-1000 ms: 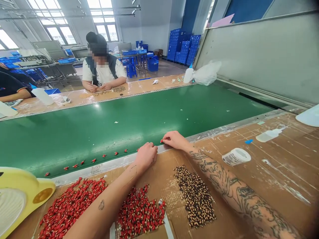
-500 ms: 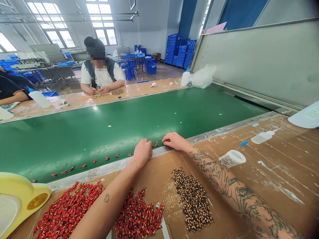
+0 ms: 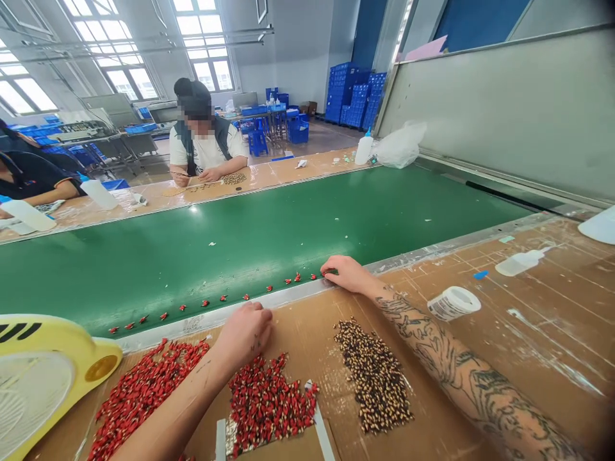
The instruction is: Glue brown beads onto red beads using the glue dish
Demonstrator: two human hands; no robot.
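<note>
My right hand point(image 3: 350, 274) is at the near edge of the green belt, fingers pinched on a small red piece point(image 3: 326, 273). To its left, several small red pieces point(image 3: 246, 296) lie in a spaced row along the belt's edge. My left hand point(image 3: 246, 328) hovers over the cardboard just above the middle pile of red-and-black pieces point(image 3: 273, 403). Its fingers curl down, and whatever is in them is hidden. Left of that forearm spreads another pile of red pieces point(image 3: 148, 384). A pile of black-and-tan bits point(image 3: 375, 378) lies between my arms.
A yellow fan-like device point(image 3: 91, 349) stands at the left. On the right are a white tub point(image 3: 454, 303), a squeeze bottle point(image 3: 521, 262) and a blue scrap point(image 3: 480, 274). Across the green belt point(image 3: 269, 224) a person point(image 3: 209, 144) works seated, near a plastic bag point(image 3: 398, 147).
My left hand has drawn back from the belt toward the middle red pile. My right hand stays by the belt edge, now with a red piece at its fingertips. The view has shifted slightly left.
</note>
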